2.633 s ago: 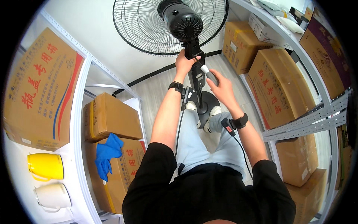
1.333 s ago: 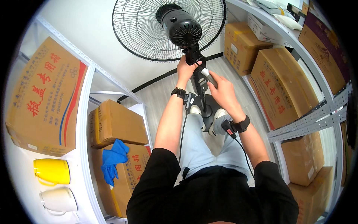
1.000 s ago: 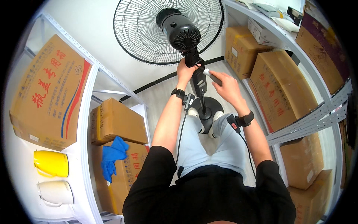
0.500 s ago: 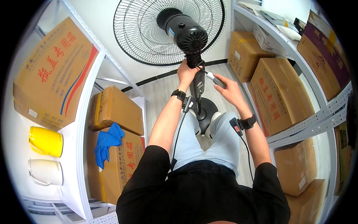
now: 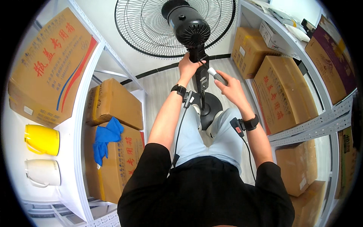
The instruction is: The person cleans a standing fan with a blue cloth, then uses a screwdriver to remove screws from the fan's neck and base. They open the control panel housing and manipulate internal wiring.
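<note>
A black pedestal fan [image 5: 192, 31] stands in front of me, its motor housing toward me and its wire grille beyond. My left hand [image 5: 189, 68] is closed around the neck just under the motor housing. In my right hand [image 5: 232, 90] is a screwdriver [image 5: 218, 76] with a grey and white handle, held between thumb and fingers. Its thin dark shaft points up and left to the neck, close to my left fingertips. Whether the tip sits in a screw is too small to tell. The round black base [image 5: 212, 114] rests on the floor between my shoes.
Metal shelving [image 5: 102, 43] with cardboard boxes [image 5: 47, 70] rises on the left, more shelving with boxes [image 5: 285, 92] on the right. Yellow [image 5: 42, 140] and white [image 5: 43, 172] containers stand at left. A blue cloth [image 5: 107, 136] lies on a box. Cables hang from both wrists.
The view has shifted slightly, so the fan sits a little higher in the picture. My right hand has turned slightly with the screwdriver. My left hand keeps its hold on the neck.
</note>
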`<state>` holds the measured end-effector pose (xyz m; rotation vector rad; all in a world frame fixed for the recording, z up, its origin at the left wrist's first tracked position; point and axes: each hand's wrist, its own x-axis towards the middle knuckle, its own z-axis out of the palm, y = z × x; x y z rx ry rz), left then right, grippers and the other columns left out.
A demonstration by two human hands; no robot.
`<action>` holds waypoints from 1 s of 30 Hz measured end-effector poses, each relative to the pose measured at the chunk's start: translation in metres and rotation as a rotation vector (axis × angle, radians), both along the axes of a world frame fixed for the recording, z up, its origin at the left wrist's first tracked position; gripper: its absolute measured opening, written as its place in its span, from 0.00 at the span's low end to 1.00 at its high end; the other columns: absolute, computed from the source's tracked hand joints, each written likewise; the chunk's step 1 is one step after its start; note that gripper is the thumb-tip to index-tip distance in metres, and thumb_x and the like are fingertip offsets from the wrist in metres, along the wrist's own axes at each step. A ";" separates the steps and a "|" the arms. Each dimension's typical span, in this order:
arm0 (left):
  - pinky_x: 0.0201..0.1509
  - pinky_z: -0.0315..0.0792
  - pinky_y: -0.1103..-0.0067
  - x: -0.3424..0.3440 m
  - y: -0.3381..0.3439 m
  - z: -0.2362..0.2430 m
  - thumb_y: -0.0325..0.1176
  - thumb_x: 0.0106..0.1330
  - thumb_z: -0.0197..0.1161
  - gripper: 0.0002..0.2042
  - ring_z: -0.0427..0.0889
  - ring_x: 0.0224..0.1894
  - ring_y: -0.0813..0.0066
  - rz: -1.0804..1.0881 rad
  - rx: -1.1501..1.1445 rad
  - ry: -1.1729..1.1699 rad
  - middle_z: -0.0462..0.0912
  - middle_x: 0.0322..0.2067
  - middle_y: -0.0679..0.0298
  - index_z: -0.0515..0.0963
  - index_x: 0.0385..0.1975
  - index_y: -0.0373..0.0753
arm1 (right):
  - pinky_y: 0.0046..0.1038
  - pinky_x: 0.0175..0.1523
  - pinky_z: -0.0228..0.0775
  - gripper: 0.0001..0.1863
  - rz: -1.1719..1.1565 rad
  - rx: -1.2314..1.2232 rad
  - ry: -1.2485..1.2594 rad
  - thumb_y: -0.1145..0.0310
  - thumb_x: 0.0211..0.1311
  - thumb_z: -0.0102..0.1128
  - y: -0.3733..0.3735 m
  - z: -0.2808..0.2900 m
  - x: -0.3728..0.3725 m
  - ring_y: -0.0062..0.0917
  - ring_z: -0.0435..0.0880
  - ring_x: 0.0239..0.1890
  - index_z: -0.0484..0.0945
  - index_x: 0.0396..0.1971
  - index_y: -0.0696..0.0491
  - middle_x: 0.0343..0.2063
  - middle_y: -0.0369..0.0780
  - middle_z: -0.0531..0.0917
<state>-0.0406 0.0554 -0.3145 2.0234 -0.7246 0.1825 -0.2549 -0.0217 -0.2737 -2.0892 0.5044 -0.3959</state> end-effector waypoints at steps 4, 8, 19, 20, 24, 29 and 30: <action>0.43 0.75 0.72 -0.002 -0.005 0.002 0.48 0.39 0.76 0.29 0.83 0.39 0.58 -0.015 -0.013 0.032 0.84 0.33 0.55 0.76 0.37 0.36 | 0.31 0.37 0.72 0.23 -0.026 -0.103 -0.142 0.65 0.55 0.61 0.003 -0.011 0.004 0.36 0.82 0.32 0.74 0.53 0.51 0.31 0.48 0.82; 0.44 0.74 0.71 0.019 -0.012 -0.008 0.53 0.38 0.76 0.32 0.83 0.40 0.58 -0.020 -0.061 0.026 0.84 0.34 0.54 0.77 0.39 0.36 | 0.32 0.41 0.74 0.23 -0.033 -0.436 -0.351 0.70 0.54 0.63 -0.007 -0.042 0.019 0.38 0.82 0.38 0.75 0.52 0.46 0.40 0.43 0.81; 0.42 0.74 0.69 0.042 -0.020 -0.021 0.50 0.42 0.72 0.27 0.82 0.38 0.56 -0.001 -0.094 -0.053 0.83 0.32 0.54 0.76 0.37 0.36 | 0.33 0.41 0.75 0.24 0.083 -0.727 -0.201 0.73 0.52 0.62 -0.040 -0.003 0.042 0.37 0.81 0.37 0.76 0.52 0.43 0.41 0.40 0.80; 0.42 0.74 0.69 0.041 -0.019 -0.024 0.51 0.42 0.72 0.27 0.82 0.38 0.55 0.009 -0.089 -0.044 0.83 0.32 0.54 0.76 0.37 0.36 | 0.33 0.40 0.75 0.24 0.091 -0.752 -0.199 0.73 0.52 0.62 -0.039 -0.003 0.044 0.38 0.81 0.37 0.76 0.52 0.44 0.41 0.41 0.81; 0.42 0.74 0.69 0.042 -0.021 -0.021 0.51 0.42 0.72 0.27 0.82 0.38 0.55 0.014 -0.089 -0.017 0.83 0.32 0.53 0.76 0.36 0.37 | 0.33 0.39 0.74 0.22 0.053 -0.396 -0.068 0.72 0.53 0.62 -0.037 -0.004 0.050 0.38 0.82 0.35 0.76 0.51 0.46 0.37 0.43 0.82; 0.42 0.74 0.69 0.048 -0.020 -0.026 0.50 0.43 0.72 0.26 0.82 0.38 0.55 0.027 -0.091 -0.057 0.83 0.32 0.54 0.76 0.35 0.37 | 0.32 0.40 0.74 0.22 0.075 -0.214 -0.108 0.71 0.53 0.63 -0.035 -0.010 0.054 0.40 0.82 0.34 0.77 0.50 0.46 0.35 0.44 0.82; 0.41 0.74 0.69 0.046 -0.021 -0.024 0.49 0.43 0.72 0.25 0.82 0.37 0.55 0.029 -0.100 -0.056 0.83 0.32 0.54 0.77 0.35 0.37 | 0.33 0.40 0.74 0.22 0.107 -0.420 -0.189 0.71 0.53 0.63 -0.032 -0.014 0.053 0.40 0.82 0.34 0.77 0.50 0.46 0.36 0.44 0.82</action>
